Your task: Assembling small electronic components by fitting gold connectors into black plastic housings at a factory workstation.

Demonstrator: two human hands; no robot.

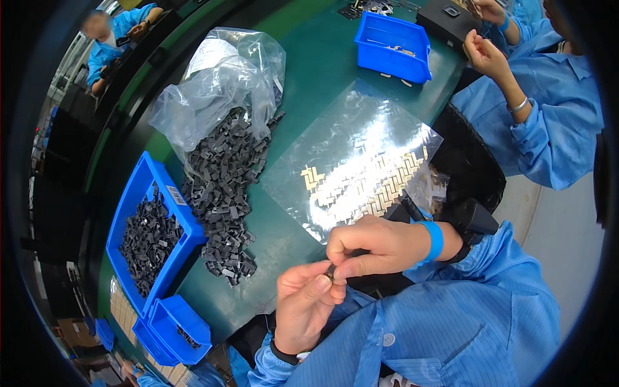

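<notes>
From where I stand, a small dark part (pixel 331 271) sits just on the wearer's side of the clear sheet (pixel 290 173), off its nearest corner. Both hands are closed on it by the fingertips: the left hand (pixel 302 297) from the left and below, the right hand (pixel 380 245) from the right, nearer the sheet. Its long axis seems to run up and down between the two pinches, though fingers cover too much to be certain.

Pale gold pieces (pixel 406 171) lie in slanting rows on the sheet. Left of it, a strip of green tabletop (pixel 264 216) gives some room before the heap of black parts (pixel 225 174); past that stands a blue tray (pixel 193 222). Beyond the sheet's far corner is a blue bin (pixel 393 61); right of it, a co-worker's forearm (pixel 519 106) limits the space.
</notes>
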